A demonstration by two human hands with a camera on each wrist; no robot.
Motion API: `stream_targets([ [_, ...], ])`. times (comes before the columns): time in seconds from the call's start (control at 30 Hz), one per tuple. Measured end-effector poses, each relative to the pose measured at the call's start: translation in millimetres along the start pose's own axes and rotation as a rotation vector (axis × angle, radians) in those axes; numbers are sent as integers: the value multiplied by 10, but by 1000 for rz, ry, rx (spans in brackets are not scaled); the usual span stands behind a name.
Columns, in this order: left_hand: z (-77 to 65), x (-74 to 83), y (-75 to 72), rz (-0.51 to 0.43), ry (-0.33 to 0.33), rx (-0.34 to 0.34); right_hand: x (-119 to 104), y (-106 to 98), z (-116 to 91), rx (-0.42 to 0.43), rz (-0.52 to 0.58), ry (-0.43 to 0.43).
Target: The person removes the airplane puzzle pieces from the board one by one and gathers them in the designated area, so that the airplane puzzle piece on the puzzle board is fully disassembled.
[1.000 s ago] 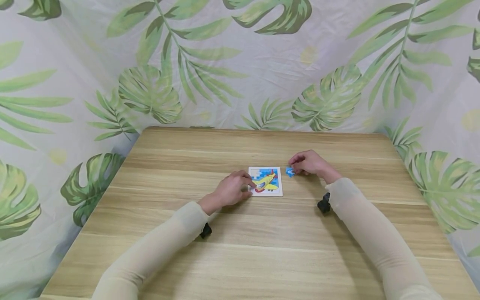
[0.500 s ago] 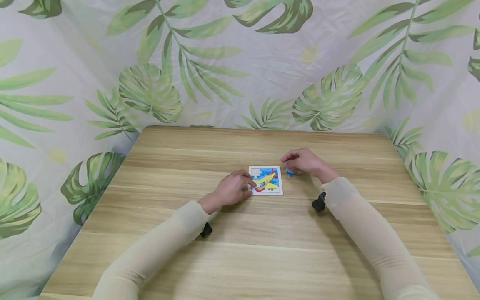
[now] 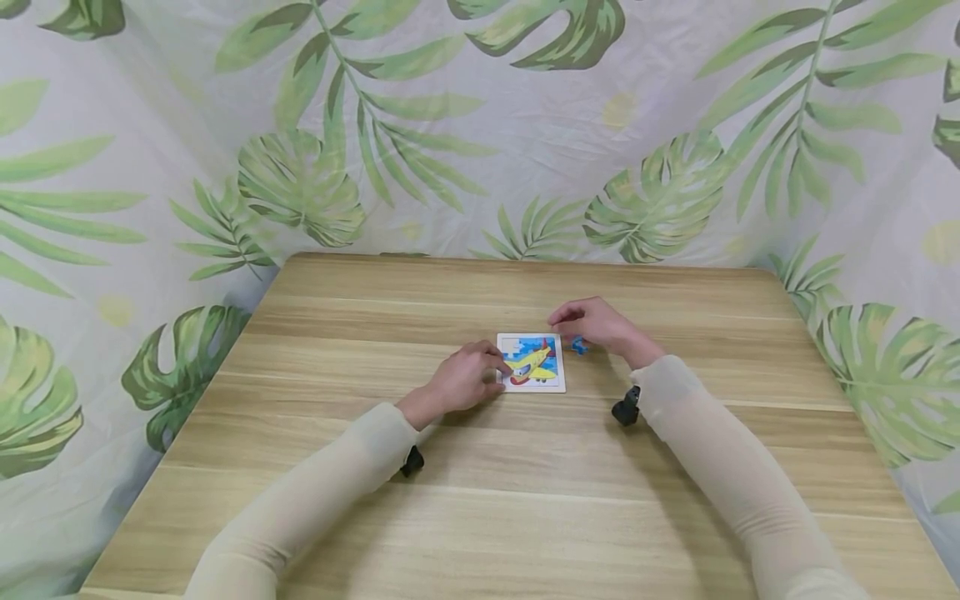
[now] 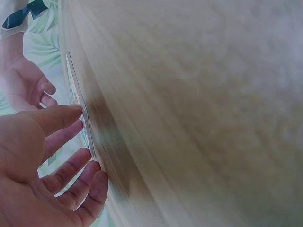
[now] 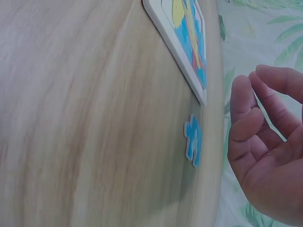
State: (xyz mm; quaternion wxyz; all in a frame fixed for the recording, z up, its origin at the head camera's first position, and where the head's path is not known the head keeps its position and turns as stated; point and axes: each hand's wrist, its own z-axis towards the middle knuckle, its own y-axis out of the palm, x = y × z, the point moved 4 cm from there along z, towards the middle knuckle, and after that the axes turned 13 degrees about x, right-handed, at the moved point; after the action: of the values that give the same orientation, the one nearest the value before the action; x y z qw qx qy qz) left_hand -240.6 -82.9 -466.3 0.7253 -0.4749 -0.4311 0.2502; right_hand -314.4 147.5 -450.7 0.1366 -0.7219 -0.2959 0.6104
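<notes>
A square jigsaw puzzle (image 3: pixel 532 363) with a white border and a yellow airplane lies on the table, a pale gap at its upper left. My left hand (image 3: pixel 467 375) rests at its left edge, index finger over the picture, thumb and other fingertips along the border. A blue puzzle piece (image 5: pixel 192 140) lies on the wood beside the board's right edge. My right hand (image 3: pixel 596 323) hovers over and past that piece, near the board's upper right corner. In the right wrist view its thumb and fingertips come close together; whether something thin sits between them I cannot tell.
The wooden table (image 3: pixel 480 517) stretches to a far edge against a leaf-print cloth (image 3: pixel 420 125). Black wrist cameras (image 3: pixel 626 407) hang under both cream sleeves (image 3: pixel 742 467).
My right hand has moved left from beside the blue piece to near the board's upper right corner. The piece stays on the table. My left hand has not moved.
</notes>
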Motion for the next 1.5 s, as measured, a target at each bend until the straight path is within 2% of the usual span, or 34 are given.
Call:
stream_targets([
  [0.57,5,18,-21,-10,5,1,-63,232,111,-35,29,-16],
  [0.8,9,-1,-7,-15,3,-1,-86,309,124,-47,4,-29],
  [1.5,15,-3,-6,-30,-9,0,-95,391,150,-53,-43,-28],
])
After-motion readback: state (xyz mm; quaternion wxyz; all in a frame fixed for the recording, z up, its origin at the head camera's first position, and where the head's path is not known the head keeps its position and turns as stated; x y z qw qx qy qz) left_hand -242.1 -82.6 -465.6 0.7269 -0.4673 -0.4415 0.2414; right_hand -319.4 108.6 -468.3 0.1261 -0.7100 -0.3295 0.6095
